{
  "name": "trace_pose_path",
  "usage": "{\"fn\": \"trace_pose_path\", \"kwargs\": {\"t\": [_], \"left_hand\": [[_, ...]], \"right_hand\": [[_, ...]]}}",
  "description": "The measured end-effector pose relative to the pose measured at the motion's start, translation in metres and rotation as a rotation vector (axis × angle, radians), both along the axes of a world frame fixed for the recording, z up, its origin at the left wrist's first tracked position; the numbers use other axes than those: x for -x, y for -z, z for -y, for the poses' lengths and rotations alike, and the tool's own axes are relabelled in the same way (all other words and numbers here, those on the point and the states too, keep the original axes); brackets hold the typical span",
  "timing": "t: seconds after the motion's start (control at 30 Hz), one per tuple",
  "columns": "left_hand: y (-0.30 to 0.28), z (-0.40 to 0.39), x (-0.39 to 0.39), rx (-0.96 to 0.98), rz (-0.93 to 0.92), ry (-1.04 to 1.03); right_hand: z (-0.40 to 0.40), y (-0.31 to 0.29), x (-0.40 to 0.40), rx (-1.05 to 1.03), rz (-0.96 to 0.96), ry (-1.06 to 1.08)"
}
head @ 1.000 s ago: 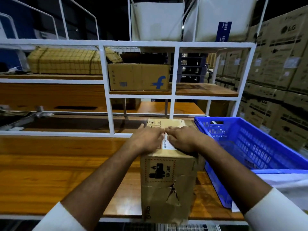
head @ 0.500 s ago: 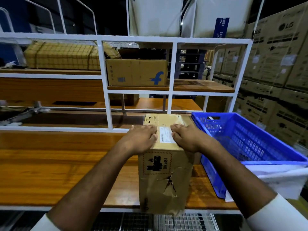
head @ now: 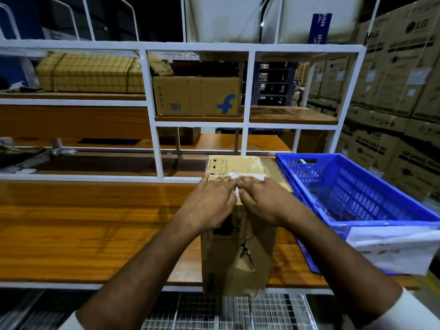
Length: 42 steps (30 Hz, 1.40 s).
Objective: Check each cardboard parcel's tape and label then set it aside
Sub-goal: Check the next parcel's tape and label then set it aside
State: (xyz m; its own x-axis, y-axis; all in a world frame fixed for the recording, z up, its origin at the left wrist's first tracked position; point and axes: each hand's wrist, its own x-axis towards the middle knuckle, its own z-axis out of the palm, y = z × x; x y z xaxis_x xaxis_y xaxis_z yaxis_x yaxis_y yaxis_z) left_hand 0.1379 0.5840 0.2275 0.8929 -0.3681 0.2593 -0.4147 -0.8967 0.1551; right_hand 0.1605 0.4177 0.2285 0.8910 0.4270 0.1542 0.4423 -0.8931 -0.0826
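The cardboard parcel (head: 238, 246) stands upright at the front edge of the wooden table (head: 95, 234), just left of the blue crate (head: 357, 191). Both hands lie flat on its top, fingers straight and pressing down, gripping nothing: the left hand (head: 209, 206) on the left half, the right hand (head: 262, 201) on the right, fingertips almost meeting. They cover most of the white label (head: 247, 176), so its print cannot be read. The parcel's front face is creased and torn near the middle, with a dark hazard mark partly hidden by the left wrist. The crate is perforated plastic, and a white bag (head: 392, 248) hangs over its near rim.
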Motion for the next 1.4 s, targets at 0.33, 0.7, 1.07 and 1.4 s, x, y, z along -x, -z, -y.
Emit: {"fn": "trace_pose_path", "kwargs": {"t": [0.33, 0.7, 1.07, 1.4], "left_hand": [[0.037, -0.019, 0.017, 0.279, 0.172, 0.013], [0.050, -0.075, -0.022, 0.178, 0.330, 0.241], [0.050, -0.058, -0.062, 0.901, -0.058, -0.178], [0.070, -0.043, -0.015, 1.045, -0.149, 0.141]], "right_hand": [[0.032, 0.001, 0.029, -0.126, 0.029, 0.067], [0.047, -0.002, -0.021, -0.116, -0.018, 0.015], [-0.007, 0.012, 0.023, 0.211, 0.556, 0.132], [0.076, 0.014, -0.004, -0.398, -0.039, 0.237]]}}
